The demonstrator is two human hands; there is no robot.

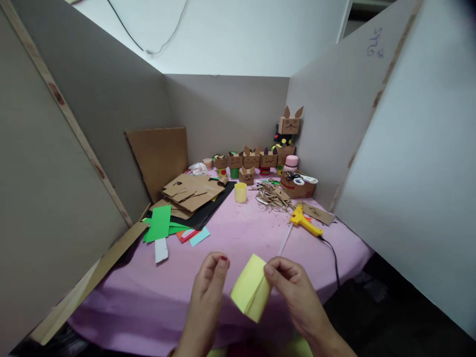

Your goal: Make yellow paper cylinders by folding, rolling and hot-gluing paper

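Note:
My right hand (293, 280) pinches a folded piece of yellow paper (247, 285) by its upper right edge, and the sheet hangs tilted above the table's front edge. Two layers of it show, with a gap along the fold on the right side. To the left of the paper, apart from it, is my left hand (211, 277), thumb and fingers drawn together; whether anything is between them I cannot make out. A yellow paper cylinder (240, 192) stands upright farther back. To the right lies a yellow hot glue gun (305, 221) with a glue stick (285, 240) near it.
Cardboard sheets (193, 193) and green sheets (159, 224) lie at left. Cardboard animal figures (252, 158) line the back. Brown scraps (274, 196) are heaped at right, by a box (297, 187) with scissors (298, 180). The glue gun's cord (334, 255) runs off the right edge.

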